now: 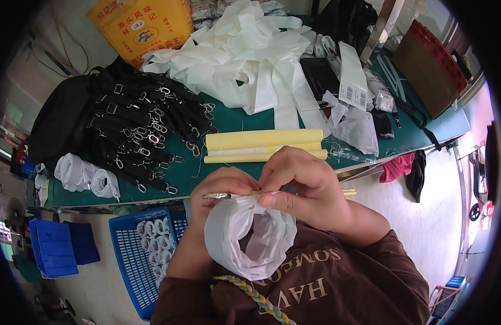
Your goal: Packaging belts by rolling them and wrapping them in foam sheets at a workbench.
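In front of my chest hangs a ring-shaped roll of white strip (223, 238), wound in several loose layers around an open middle. My left hand (220, 187) pinches its top edge from the left. A small shiny metal piece (215, 195) sticks out between that hand's fingers; its kind cannot be made out. From the right, my right hand (302, 181) grips the same top edge, thumb in front and index finger bent. The fingertips of both hands nearly meet there, and whatever is between them is hidden.
On the green table (191, 187) lie yellow folded sheets (264, 140), a heap of white strips (250, 59), black straps with metal hooks (147, 124) and small white rolls (79, 173). A blue basket (128, 265) of rolls stands below left. A yellow carton (147, 32) stands behind.
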Demonstrator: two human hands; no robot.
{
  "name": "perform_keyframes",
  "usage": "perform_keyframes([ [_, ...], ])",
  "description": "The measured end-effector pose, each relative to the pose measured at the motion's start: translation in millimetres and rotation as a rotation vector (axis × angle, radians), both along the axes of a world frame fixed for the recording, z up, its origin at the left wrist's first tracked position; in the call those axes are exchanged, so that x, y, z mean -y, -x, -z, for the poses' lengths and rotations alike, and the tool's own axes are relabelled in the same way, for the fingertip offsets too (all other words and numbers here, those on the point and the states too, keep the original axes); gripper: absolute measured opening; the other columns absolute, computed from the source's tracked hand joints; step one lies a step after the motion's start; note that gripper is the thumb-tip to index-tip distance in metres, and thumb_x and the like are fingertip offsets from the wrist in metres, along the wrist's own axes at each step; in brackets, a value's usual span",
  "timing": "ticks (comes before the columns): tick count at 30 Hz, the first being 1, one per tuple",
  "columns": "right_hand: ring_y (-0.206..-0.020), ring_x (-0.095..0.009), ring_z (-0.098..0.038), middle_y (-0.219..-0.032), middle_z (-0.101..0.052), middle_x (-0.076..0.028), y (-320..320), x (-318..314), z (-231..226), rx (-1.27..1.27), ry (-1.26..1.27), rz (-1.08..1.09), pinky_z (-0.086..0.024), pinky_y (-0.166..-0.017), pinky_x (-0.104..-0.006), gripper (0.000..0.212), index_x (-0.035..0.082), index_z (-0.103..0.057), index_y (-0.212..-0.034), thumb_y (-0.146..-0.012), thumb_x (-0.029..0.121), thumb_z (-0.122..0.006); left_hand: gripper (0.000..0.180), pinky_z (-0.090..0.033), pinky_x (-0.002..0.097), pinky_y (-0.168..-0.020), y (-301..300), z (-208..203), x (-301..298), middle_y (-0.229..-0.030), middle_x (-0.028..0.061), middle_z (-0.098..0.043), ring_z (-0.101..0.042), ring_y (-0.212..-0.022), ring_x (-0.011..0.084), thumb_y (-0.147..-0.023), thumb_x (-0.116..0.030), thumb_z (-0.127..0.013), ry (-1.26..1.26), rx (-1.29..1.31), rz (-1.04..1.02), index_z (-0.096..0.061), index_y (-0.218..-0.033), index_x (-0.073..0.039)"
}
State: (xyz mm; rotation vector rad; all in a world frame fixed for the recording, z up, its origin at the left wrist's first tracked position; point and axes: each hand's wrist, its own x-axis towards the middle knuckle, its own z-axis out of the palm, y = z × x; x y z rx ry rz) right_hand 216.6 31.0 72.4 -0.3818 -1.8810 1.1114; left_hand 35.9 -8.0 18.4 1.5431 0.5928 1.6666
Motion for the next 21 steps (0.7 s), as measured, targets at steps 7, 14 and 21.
perform_keyframes([
  [7,-0.081,-0.019,-0.057,-0.086,-0.062,-0.007,-3,0,1,0.079,0.045,-0.103,-0.045,-0.070,-0.0288,0.012,0.005,-0.063,-0.081,-0.075,0.008,-0.072,0.026,-0.051,0.0352,-0.070,10,3,-6,-0.084,0.0104,-0.063,-0.063,-0.077,0.0256,-0.064,-0.008,-0.076,-0.150,-0.064,0.070,-0.065,-0.087,-0.004],
  [14,-0.080,-0.020,-0.059,-0.086,-0.062,-0.007,-5,1,5,0.102,-0.030,-0.109,-0.047,-0.068,-0.0288,0.012,0.005,-0.065,-0.082,-0.073,0.008,-0.074,0.022,-0.052,0.0347,-0.069,17,-1,-12,-0.084,0.0095,-0.063,-0.062,-0.076,0.0254,-0.065,-0.008,-0.075,-0.226,-0.146,0.106,-0.067,-0.086,-0.005],
  [21,-0.077,-0.018,-0.060,-0.084,-0.061,-0.007,-2,8,6,0.042,-0.061,-0.035,-0.048,-0.067,-0.0276,0.017,0.006,-0.068,-0.082,-0.069,0.008,-0.078,0.021,-0.052,0.0347,-0.068,20,3,-18,-0.086,0.0098,-0.063,-0.063,-0.076,0.0260,-0.069,-0.012,-0.072,-0.357,-0.145,0.180,-0.067,-0.088,-0.005],
])
